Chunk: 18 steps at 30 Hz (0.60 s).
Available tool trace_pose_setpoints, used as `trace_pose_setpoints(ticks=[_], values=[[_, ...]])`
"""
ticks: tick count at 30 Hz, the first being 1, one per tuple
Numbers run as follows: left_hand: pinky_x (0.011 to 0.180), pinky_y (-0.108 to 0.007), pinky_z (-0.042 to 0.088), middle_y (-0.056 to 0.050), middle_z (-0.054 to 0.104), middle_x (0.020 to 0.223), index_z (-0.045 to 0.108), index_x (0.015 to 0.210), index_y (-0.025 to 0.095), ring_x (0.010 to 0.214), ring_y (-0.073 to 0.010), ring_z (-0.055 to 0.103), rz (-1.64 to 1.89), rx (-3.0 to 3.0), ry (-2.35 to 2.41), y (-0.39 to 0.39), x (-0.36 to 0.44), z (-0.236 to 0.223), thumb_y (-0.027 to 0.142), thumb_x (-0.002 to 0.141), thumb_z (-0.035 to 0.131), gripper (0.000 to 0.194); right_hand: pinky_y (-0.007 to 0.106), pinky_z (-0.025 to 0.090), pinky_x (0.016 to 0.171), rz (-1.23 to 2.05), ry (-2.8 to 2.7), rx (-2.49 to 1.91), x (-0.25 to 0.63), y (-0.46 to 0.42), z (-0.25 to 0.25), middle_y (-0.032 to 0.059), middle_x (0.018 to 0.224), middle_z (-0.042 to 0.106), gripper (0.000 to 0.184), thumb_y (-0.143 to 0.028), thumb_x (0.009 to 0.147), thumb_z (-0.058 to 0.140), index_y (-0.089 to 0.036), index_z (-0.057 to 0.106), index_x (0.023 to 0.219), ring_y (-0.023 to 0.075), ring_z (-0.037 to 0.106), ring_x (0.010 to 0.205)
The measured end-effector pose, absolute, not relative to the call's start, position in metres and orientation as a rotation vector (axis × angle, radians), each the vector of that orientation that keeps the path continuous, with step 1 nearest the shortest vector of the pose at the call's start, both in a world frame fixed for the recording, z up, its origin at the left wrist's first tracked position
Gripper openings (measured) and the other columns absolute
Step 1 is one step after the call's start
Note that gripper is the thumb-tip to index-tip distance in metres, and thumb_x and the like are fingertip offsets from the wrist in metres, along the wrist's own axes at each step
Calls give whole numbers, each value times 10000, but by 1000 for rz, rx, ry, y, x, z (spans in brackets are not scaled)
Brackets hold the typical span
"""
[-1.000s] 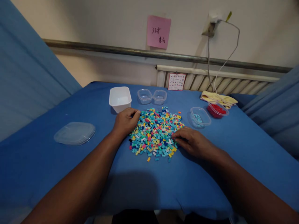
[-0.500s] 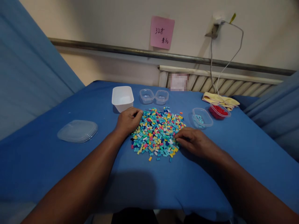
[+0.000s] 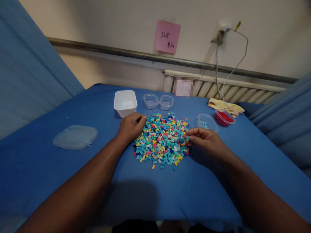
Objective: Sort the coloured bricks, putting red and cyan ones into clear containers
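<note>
A heap of small toy building bricks (image 3: 160, 139) in blue, teal, yellow, pink and white lies spread on the blue cloth. At its right edge my right hand (image 3: 206, 139) pinches a small light-blue brick (image 3: 187, 138) between thumb and fingertips. My left hand (image 3: 131, 127) rests against the left edge of the heap, its fingers curled and thumb close to them; whatever is under them is hidden. Just behind my right hand stands a clear tub (image 3: 208, 122) with some light-blue bricks in it. A second clear tub with red bricks (image 3: 224, 118) is farther right.
Beyond my left hand is a white container (image 3: 125, 102), with two small clear tubs (image 3: 151, 101) beside it. Stacked clear lids (image 3: 75, 137) lie at left. A yellow cloth (image 3: 225, 106) sits at the back right, near a hanging cable (image 3: 217, 71). Blue curtains flank both sides.
My right hand has lifted slightly away from the heap and now shows a light-blue brick in its fingertips. My left hand stays in place at the heap. The view has shifted a little.
</note>
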<state>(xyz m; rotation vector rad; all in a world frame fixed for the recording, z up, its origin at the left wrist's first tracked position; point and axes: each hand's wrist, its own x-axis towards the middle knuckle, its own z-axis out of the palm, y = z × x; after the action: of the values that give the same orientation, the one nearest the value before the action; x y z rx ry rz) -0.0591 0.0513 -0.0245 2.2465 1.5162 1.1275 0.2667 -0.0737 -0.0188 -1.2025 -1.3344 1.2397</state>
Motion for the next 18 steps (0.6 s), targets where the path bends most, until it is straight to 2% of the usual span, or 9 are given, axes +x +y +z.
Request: trace_pose_setpoints(ticks=[4,8,12,14,16,18], values=[[800,-304,531,-43,795,926,785,862,218,853,-214,715,1137,2257,1504,53,-60,-26,435,991,570,332,411,650,799,961,-1355,-1229,284,-70,-15,78,982,817,325,-485,854,858,-231,780,1041,222,772,815],[798,-308,526,-42,791,916,783,864,215,839,-209,711,1135,2255,1491,53,-61,-26,436,990,573,330,437,627,787,327,-1464,-1439,316,-61,-16,87,960,805,281,-445,924,771,-222,787,1094,245,742,809],[817,-314,529,-45,790,921,778,862,216,842,-211,708,1133,2260,1495,52,-60,-25,436,989,573,327,553,603,951,-184,-1653,-1539,340,-53,-19,142,1116,815,270,-385,968,681,-208,790,1141,330,754,1011],[823,-314,531,-47,789,928,777,864,214,845,-210,707,1131,2255,1501,52,-59,-24,436,986,577,323,561,584,1004,-255,-1725,-1501,338,-55,-18,142,1146,812,247,-364,995,651,-219,787,1141,342,746,1086],[827,-315,533,-45,788,930,775,865,212,846,-209,706,1126,2249,1501,52,-59,-24,436,985,575,323,495,604,944,-164,-1836,-1430,324,-61,-15,117,1101,815,219,-334,1027,620,-241,783,1140,307,758,1026],[835,-317,534,-45,788,930,774,865,212,849,-209,707,1124,2247,1508,52,-59,-24,437,982,575,322,418,607,855,59,-2024,-1314,305,-68,-13,90,1045,812,203,-296,1050,597,-256,781,1129,261,759,940]])
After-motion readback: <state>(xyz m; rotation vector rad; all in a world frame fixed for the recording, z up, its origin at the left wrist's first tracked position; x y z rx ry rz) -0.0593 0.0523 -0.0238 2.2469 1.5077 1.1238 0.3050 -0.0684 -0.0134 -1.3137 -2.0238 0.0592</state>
